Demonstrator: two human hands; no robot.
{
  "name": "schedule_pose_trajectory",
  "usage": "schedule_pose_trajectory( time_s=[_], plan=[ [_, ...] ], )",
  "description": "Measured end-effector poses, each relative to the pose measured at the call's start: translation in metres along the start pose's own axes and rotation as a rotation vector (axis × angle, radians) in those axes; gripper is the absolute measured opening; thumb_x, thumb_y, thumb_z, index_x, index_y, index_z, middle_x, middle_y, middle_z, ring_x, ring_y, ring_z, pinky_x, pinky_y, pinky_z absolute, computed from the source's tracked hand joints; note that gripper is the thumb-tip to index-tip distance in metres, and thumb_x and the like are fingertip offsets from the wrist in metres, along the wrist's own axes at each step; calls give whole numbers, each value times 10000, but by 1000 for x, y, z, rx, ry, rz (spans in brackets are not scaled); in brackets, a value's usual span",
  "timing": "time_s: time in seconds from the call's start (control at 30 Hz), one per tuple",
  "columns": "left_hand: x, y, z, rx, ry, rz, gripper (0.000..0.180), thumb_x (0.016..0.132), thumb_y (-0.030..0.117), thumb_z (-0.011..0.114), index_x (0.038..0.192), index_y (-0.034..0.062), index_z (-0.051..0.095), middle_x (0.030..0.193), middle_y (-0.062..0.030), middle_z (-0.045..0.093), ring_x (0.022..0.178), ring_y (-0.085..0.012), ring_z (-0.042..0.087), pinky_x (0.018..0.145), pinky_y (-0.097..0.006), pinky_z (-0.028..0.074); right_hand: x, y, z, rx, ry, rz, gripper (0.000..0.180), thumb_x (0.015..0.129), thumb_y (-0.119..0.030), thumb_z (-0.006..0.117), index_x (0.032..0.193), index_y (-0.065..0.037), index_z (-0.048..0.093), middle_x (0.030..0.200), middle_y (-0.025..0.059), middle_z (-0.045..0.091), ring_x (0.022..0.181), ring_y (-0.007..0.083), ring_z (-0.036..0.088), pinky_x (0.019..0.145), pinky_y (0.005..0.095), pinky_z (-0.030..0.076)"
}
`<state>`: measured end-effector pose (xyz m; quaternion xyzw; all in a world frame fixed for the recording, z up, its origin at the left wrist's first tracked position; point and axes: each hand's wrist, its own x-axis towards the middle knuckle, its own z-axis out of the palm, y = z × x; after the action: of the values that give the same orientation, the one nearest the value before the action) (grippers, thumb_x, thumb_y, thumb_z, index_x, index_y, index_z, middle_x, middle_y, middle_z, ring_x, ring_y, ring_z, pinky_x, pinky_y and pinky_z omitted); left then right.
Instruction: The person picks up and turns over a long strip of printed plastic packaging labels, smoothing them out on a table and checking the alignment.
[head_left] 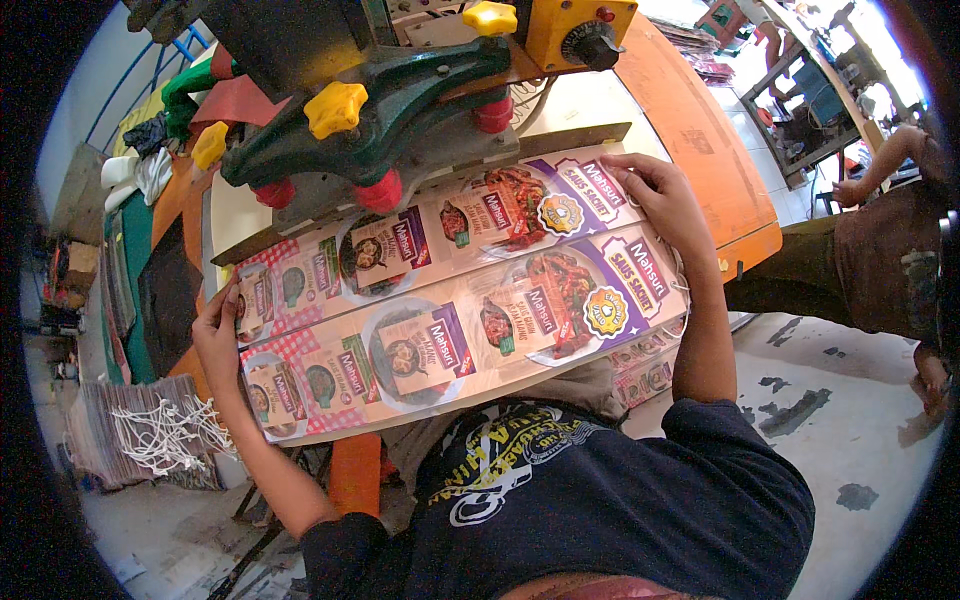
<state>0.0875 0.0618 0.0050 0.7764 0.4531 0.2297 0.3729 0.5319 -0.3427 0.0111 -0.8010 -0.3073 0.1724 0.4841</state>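
Two long printed panels with food pictures and purple ends lie side by side, under what looks like shiny clear plastic: an upper panel (430, 225) and a lower panel (440, 345). I cannot tell whether they are joined. My left hand (217, 340) grips the left end of the upper panel, the thumb on its edge. Closed on the far right corner of the same panel is my right hand (660, 205). Its far edge lies against a metal bar (560, 142) at the foot of a dark green press (410, 95). White string hangs along the panels' right end.
Yellow knobs (333, 110) and red rubber feet (379, 190) sit low over the panels. The orange table (690, 135) extends right. A stack of sheets with white strings (165, 430) stands at lower left. Another person (880, 240) is at right.
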Motion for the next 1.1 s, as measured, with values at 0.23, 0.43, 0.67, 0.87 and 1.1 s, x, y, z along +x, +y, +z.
schedule_pose_trajectory(
  time_s=[0.23,0.43,0.67,0.87,1.1],
  plan=[
    [5,-15,-1,39,26,104,354,1020,281,614,1312,90,673,888,10,663,757,-42,504,704,-240,452,-1,-2,-1,-2,-19,11,280,982,-176,615,1182,-3,708,971,110,743,844,133,649,792,292,511],
    [10,-23,-2,38,18,149,377,1011,316,630,1306,86,675,934,0,689,796,-51,514,735,-230,453,-1,-2,-1,1,-18,-23,283,986,-181,616,1184,0,707,979,104,745,856,128,651,808,288,512],
    [7,-15,-1,89,23,92,358,1014,295,623,1298,84,682,916,3,685,766,-53,522,670,-233,457,-1,-4,1,11,-7,-2,280,984,-179,619,1183,-5,710,990,112,747,865,133,660,815,292,516],
    [7,-18,-2,105,37,114,352,1019,281,615,1301,80,680,865,7,657,734,-52,512,625,-233,450,2,2,0,-23,-16,-21,281,984,-176,614,1190,-10,709,1001,121,749,870,139,669,811,292,523],
    [9,-22,-4,108,23,186,372,1024,288,604,1322,75,664,870,-2,650,767,-59,529,666,-229,465,1,0,-1,-50,-8,-22,285,981,-179,615,1188,-6,706,1004,123,748,874,150,671,822,303,521]
  ],
)
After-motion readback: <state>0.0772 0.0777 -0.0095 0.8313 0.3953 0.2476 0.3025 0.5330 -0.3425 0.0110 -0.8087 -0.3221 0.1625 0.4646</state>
